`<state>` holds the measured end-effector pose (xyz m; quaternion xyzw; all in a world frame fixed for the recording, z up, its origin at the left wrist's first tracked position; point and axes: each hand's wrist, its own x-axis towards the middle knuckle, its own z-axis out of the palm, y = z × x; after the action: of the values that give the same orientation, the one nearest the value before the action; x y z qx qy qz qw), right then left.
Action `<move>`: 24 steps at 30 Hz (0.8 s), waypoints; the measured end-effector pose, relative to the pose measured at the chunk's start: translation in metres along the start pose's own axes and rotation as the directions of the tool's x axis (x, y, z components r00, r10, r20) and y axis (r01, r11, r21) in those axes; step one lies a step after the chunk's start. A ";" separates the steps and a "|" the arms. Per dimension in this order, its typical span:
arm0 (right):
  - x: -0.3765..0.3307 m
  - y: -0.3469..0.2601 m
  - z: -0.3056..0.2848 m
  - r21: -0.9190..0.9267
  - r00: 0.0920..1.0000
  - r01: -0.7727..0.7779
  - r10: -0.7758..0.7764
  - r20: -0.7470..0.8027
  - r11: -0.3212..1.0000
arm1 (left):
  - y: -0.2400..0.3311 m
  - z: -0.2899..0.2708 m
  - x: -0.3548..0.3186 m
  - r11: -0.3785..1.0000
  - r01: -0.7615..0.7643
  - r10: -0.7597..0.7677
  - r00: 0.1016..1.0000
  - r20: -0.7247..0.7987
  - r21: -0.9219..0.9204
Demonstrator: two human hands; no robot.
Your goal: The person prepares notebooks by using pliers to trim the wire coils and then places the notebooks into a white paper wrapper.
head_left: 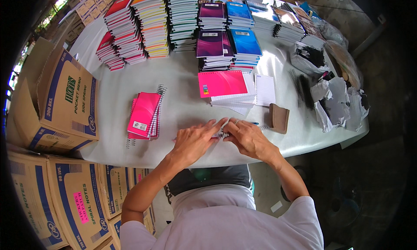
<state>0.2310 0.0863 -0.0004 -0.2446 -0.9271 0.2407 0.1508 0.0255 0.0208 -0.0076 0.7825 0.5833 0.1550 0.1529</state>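
My left hand (pixel 194 140) and right hand (pixel 248 139) pinch what seems a wire spiral (pixel 221 135) near the front edge of the table (pixel 180 91), bare ahead-left.

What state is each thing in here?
Left hand: fingers at the coil; grip partly hidden
Right hand: fingers bent at the coil; grip partly hidden
Coil: partly hidden between the hands
Pink notebooks: stacked, closed, coil ends sticking out
Pink cover: flat on pages
Carton: flaps open
Notebook stacks: piled, closed
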 end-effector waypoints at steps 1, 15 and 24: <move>-0.002 0.001 0.001 0.025 0.999 -0.023 0.022 0.031 0.999 | 0.002 -0.004 0.001 1.000 0.009 -0.012 0.995 0.096 0.030; -0.055 0.083 -0.099 0.263 0.920 -0.390 0.360 0.155 0.883 | -0.012 -0.008 -0.026 0.983 -0.124 0.125 0.992 0.008 0.138; 0.022 0.046 -0.029 0.680 0.929 -0.112 -0.167 0.332 0.725 | -0.020 -0.015 -0.021 0.998 0.023 -0.023 1.000 0.000 0.050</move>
<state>0.2419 0.1440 0.0033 -0.1073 -0.7859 0.6063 0.0567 -0.0041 0.0067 -0.0033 0.7792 0.5961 0.1386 0.1352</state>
